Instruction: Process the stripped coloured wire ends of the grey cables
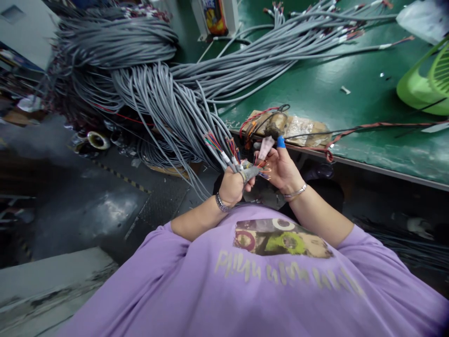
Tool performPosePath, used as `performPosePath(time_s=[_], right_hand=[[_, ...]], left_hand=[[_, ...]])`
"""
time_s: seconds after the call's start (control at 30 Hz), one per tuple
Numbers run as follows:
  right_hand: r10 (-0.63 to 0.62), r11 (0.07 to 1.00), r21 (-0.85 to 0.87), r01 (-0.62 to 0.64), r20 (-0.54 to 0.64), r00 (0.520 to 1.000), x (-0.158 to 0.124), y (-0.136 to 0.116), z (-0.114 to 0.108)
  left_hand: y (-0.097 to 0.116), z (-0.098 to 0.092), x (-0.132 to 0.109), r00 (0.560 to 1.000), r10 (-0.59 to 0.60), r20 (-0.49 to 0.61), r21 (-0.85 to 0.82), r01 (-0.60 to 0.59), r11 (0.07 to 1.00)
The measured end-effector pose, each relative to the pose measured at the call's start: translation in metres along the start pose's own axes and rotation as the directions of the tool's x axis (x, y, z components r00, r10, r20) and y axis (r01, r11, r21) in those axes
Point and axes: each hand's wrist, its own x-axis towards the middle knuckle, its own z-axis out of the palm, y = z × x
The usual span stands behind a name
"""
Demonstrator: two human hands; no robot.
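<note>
My left hand (pixel 231 186) is closed around the end of a grey cable, and thin coloured wires (pixel 264 173) with bare copper tips fan out from its grip. Beside its knuckles are more stripped cable ends (pixel 224 152) with red, green and blue cores. My right hand (pixel 283 171) is just across from these wires, palm turned towards them. Blue tape covers its thumb tip, and a pinkish-white wrap (pixel 266 147) covers a finger. Thumb and finger stand apart; the lower fingers are partly hidden behind the wires.
A thick bundle of grey cables (pixel 161 93) drapes over the green table (pixel 351 121). At the table's edge a taped brown block (pixel 301 131) carries red and black leads. A lime-green basket (pixel 417 89) stands at the right. More coils and metal parts (pixel 98 140) lie lower left.
</note>
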Motion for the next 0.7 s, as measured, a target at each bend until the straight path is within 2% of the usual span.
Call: performPosePath(time_s=[0.1,0.2,0.37,0.53,0.6,0.7], right_hand=[[0.038,0.999,-0.012,-0.037,0.023,0.999,-0.002,-0.003,-0.001],[0.018,1.000,-0.011,-0.018,0.054,0.998,-0.001,-0.006,-0.001],[-0.061,0.998,-0.028,0.062,0.036,0.998,0.005,0.000,-0.006],[-0.236,0.964,-0.118,0.237,0.015,0.972,0.013,0.012,-0.013],[-0.222,0.969,-0.098,0.225,0.035,0.974,0.014,0.013,-0.011],[-0.135,0.991,-0.012,0.135,0.047,0.990,0.016,0.010,-0.007]], left_hand=[[-0.001,-0.001,-0.003,1.000,0.016,-0.020,-0.015,-0.016,1.000],[-0.002,0.000,-0.005,0.997,0.046,-0.060,-0.041,-0.049,0.998],[-0.002,0.003,-0.003,0.992,0.091,-0.083,-0.072,-0.097,0.993],[-0.008,0.004,0.001,0.992,0.104,-0.073,-0.071,-0.109,0.991],[-0.010,0.004,0.003,0.992,0.110,-0.068,-0.066,-0.114,0.991],[-0.013,0.004,0.004,0.991,0.114,-0.071,-0.056,-0.118,0.991]])
